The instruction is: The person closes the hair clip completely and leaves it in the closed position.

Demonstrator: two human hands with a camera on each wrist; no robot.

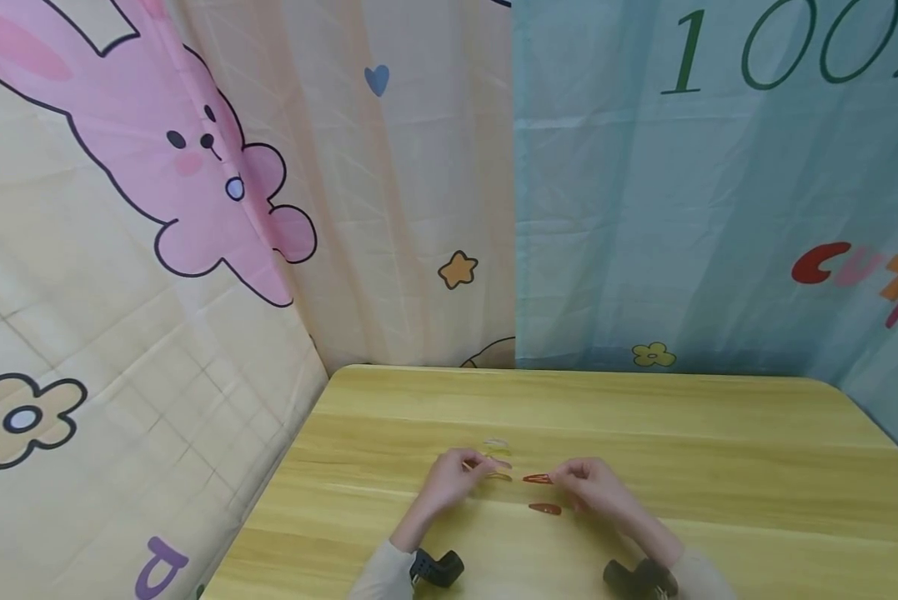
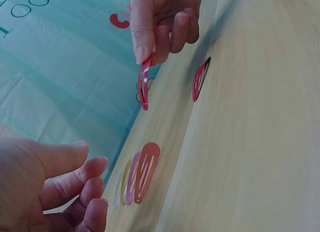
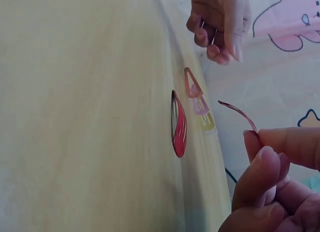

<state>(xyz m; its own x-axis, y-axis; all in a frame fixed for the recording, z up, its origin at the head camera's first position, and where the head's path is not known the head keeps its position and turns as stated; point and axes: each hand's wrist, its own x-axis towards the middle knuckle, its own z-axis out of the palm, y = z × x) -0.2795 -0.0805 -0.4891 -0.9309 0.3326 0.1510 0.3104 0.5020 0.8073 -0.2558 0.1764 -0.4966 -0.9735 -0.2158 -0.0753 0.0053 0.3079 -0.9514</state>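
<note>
My right hand [image 1: 594,487] pinches a red snap hair clip [image 2: 144,84] by one end, between thumb and forefinger, above the table. A second red hair clip [image 3: 180,142] lies on the wood below that hand. Over to the left, my left hand [image 1: 449,482] hovers near a row of snap clips, its fingers loosely bent and holding nothing. In that row an orange-red clip [image 2: 153,149] lies nearest, partly overlapping a pink clip [image 2: 132,178]. Beyond them are a yellow-green clip [image 2: 123,182] and a pale, whitish clip [image 3: 212,132].
The clips lie on a light wood-grain table [image 1: 719,450]. Printed curtains hang along its far edge and left side, a blue-green curtain [image 1: 606,208] at the back right and a cream one [image 1: 388,183] at the left. Dark camera mounts [image 1: 439,568] sit at both wrists.
</note>
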